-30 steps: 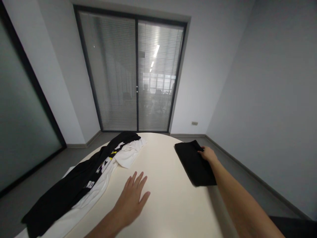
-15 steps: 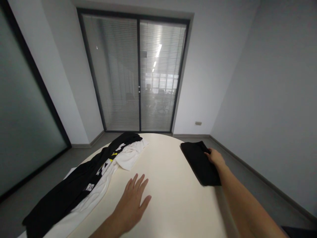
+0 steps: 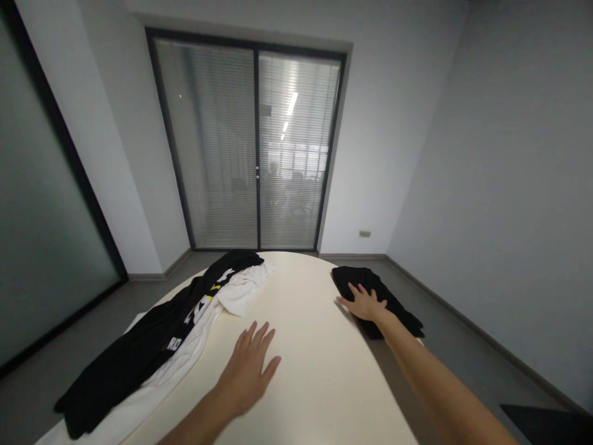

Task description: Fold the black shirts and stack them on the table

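Observation:
My right hand (image 3: 364,304) lies with spread fingers on a folded black garment (image 3: 389,301) at the right edge of the table; its exact kind I cannot make out. My left hand (image 3: 250,368) is open, palm down over the pale tabletop (image 3: 310,352), and holds nothing. Left of it a black T-shirt (image 3: 125,358) with white and yellow print stretches along the table's left side. Beneath that shirt, a white garment (image 3: 243,289) sticks out, with what looks like a sleeve towards the middle.
The table has a rounded far edge. Beyond it stands a glass double door (image 3: 257,148) with blinds, set in a pale wall (image 3: 398,123). A frosted glass panel (image 3: 41,216) is on the left. Something dark (image 3: 546,425) lies at the lower right, near the floor.
My right hand has let go of the black garment's right edge and moved left onto its top with fingers spread. The garment's right side now reaches further out. My left hand stays nearly still.

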The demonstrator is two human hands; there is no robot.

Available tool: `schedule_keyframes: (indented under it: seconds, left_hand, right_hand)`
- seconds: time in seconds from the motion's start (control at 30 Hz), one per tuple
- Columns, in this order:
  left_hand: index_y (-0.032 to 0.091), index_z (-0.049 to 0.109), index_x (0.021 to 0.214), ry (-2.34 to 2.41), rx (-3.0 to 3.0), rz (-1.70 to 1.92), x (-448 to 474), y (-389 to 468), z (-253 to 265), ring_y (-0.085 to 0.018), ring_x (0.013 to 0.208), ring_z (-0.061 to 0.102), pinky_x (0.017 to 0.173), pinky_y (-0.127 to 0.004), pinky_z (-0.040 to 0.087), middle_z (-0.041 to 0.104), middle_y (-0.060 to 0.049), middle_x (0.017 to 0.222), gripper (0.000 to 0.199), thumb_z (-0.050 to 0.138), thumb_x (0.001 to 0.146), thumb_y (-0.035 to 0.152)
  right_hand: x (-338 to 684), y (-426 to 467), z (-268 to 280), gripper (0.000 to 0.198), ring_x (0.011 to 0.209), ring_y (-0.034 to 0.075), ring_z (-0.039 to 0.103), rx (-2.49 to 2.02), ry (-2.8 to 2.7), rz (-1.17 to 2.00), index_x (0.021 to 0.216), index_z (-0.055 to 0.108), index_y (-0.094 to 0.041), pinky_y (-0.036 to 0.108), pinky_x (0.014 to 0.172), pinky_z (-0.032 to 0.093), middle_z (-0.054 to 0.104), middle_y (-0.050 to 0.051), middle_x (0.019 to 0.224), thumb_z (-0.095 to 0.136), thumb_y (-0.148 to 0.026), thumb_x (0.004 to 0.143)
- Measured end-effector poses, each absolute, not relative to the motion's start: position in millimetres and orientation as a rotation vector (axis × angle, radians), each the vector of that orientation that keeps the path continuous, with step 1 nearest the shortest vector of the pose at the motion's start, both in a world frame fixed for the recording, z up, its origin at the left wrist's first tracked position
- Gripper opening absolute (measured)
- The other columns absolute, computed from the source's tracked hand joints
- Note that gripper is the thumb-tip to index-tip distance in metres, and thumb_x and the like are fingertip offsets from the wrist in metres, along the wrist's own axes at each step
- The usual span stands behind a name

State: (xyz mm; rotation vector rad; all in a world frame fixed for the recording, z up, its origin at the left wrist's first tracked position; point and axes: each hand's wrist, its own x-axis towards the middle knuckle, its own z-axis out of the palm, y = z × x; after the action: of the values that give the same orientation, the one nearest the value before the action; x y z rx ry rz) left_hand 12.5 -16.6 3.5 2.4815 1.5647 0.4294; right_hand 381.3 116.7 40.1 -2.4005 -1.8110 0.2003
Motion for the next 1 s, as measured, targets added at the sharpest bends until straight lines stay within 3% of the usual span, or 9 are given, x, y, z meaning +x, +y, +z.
schedule_keyframes:
  seconds: [0.1, 0.3, 0.5, 0.77, 0.87, 1.0]
  left_hand:
    - [0.018, 0.040, 0.149, 1.561, 2.485, 0.426, 12.2, -18.6, 5.6, -0.031, 0.150, 0.018, 0.121, -0.055, 0.020, 0.032, -0.010, 0.159, 0.064, 0.028, 0.100, 0.057]
    - [0.019, 0.041, 0.149, 1.558, 2.500, 0.476, 9.7, -18.9, 1.5, -0.030, 0.149, 0.021, 0.119, -0.054, 0.023, 0.035, -0.011, 0.158, 0.063, 0.029, 0.100, 0.056]
    - [0.017, 0.041, 0.149, 1.551, 2.532, 0.522, 7.6, -17.5, -5.5, -0.030, 0.149, 0.022, 0.120, -0.052, 0.021, 0.037, -0.011, 0.157, 0.062, 0.029, 0.100, 0.055]
    - [0.015, 0.044, 0.147, 1.571, 2.531, 0.582, 9.7, -16.9, -8.7, -0.030, 0.146, 0.030, 0.119, -0.050, 0.027, 0.041, -0.011, 0.155, 0.059, 0.034, 0.100, 0.049]
    - [0.013, 0.049, 0.142, 1.682, 2.543, 0.699, 9.1, -12.7, -0.1, -0.030, 0.144, 0.035, 0.117, -0.048, 0.031, 0.042, -0.013, 0.154, 0.052, 0.039, 0.098, 0.040]
    - [0.014, 0.061, 0.131, 2.103, 2.507, 1.042, -10.4, -4.2, 24.1, -0.036, 0.147, 0.023, 0.118, -0.053, 0.024, 0.035, -0.015, 0.157, 0.045, 0.048, 0.093, 0.034]
  right_hand:
    - [375.3, 106.4, 28.3, 0.087, 0.147, 0.047, 0.009, -2.412, -1.853, 0.177, 0.157, 0.021, -0.031, 0.076, 0.105, 0.012, 0.015, 0.011, 0.164, 0.046, -0.072, 0.084]
    - [355.8, 81.0, 35.4, 0.072, 0.144, 0.045, 0.021, -2.489, -1.826, -0.075, 0.155, 0.029, -0.025, 0.073, 0.106, 0.015, 0.023, 0.015, 0.162, 0.052, -0.045, 0.090]
    - [348.4, 47.9, 22.7, 0.069, 0.146, 0.041, 0.020, -2.416, -1.826, -0.195, 0.156, 0.025, -0.029, 0.069, 0.106, 0.021, 0.026, 0.012, 0.161, 0.049, -0.029, 0.091]
    - [336.1, 45.5, 16.5, 0.055, 0.144, 0.038, 0.029, -2.428, -1.728, -0.348, 0.150, 0.041, -0.025, 0.070, 0.111, 0.002, 0.036, 0.013, 0.157, 0.036, -0.020, 0.096]
    - [329.0, 39.9, 12.4, 0.053, 0.145, 0.035, 0.028, -2.155, -1.794, -0.490, 0.146, 0.047, -0.018, 0.065, 0.115, 0.007, 0.037, 0.015, 0.156, 0.032, -0.017, 0.096]
    - [322.8, 30.2, 12.8, 0.049, 0.145, 0.030, 0.030, -1.777, -2.013, -0.375, 0.136, 0.056, -0.015, 0.050, 0.117, 0.025, 0.044, 0.014, 0.151, 0.045, -0.018, 0.089]
